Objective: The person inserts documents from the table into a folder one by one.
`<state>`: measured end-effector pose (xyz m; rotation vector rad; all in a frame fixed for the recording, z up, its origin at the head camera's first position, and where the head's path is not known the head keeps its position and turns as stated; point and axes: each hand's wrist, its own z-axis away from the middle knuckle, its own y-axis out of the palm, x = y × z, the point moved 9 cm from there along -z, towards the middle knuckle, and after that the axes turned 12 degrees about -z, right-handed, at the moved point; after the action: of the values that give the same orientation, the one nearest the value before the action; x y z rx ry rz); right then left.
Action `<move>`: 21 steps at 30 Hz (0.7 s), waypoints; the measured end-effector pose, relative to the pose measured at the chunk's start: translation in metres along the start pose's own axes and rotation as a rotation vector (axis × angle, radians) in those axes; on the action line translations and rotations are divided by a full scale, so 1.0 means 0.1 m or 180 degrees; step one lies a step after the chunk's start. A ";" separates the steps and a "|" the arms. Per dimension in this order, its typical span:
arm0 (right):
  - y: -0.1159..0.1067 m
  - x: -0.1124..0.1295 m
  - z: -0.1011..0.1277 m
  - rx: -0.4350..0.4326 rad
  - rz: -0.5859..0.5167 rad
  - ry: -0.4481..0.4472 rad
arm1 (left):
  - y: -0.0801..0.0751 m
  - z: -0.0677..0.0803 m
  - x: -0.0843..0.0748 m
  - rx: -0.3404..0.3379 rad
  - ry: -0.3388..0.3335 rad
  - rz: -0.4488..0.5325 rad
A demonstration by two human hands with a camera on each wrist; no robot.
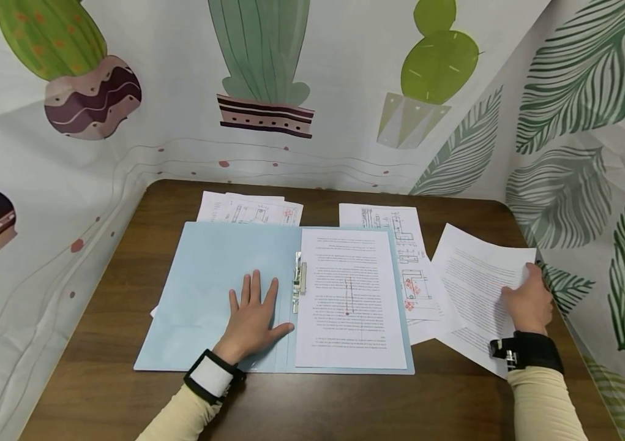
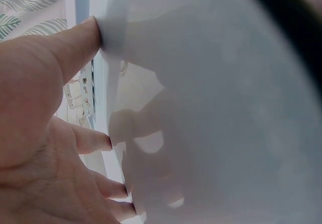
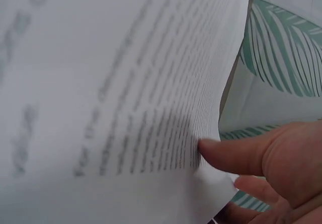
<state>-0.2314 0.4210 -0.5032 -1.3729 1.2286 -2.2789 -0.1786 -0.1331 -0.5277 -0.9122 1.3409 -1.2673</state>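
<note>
A light blue folder lies opened flat on the wooden table. My left hand rests on its left cover with fingers spread; in the left wrist view the fingertips touch the shiny cover. A metal clip sits at the fold. On the folder's right side lies a printed sheet with red marks. At the right, my right hand pinches the edge of another printed sheet. The right wrist view shows the thumb on the sheet's printed face, fingers behind it.
Papers with drawings stick out behind the folder at the left. More drawing sheets lie between the folder and the right-hand sheet, partly covered. The wooden table meets a patterned cloth at the back and sides.
</note>
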 end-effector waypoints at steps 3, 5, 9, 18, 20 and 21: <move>-0.07 0.00 0.00 -0.0090 -0.0091 -0.0001 | 0.00 0.00 0.00 0.0008 -0.0006 0.0019; -0.12 0.00 -0.01 -0.0148 -0.0113 -0.0013 | 0.00 0.01 0.00 0.0010 -0.0007 0.0036; -0.20 0.02 -0.02 -0.0305 -0.0045 -0.0117 | -0.01 0.01 0.00 -0.0004 -0.0001 0.0036; -0.42 0.18 0.01 -0.0683 -0.0219 -0.0641 | -0.03 0.02 -0.01 -0.0036 0.0002 0.0037; -0.47 0.21 0.02 -0.0721 -0.0319 -0.0702 | -0.04 0.02 -0.01 -0.0040 -0.0001 0.0042; -0.49 0.23 0.02 -0.0738 -0.0358 -0.0721 | -0.04 0.02 -0.01 -0.0035 -0.0001 0.0036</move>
<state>-0.2307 0.4383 -0.4516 -1.7675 1.4037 -2.0275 -0.1769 -0.1331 -0.5237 -0.9112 1.3521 -1.2524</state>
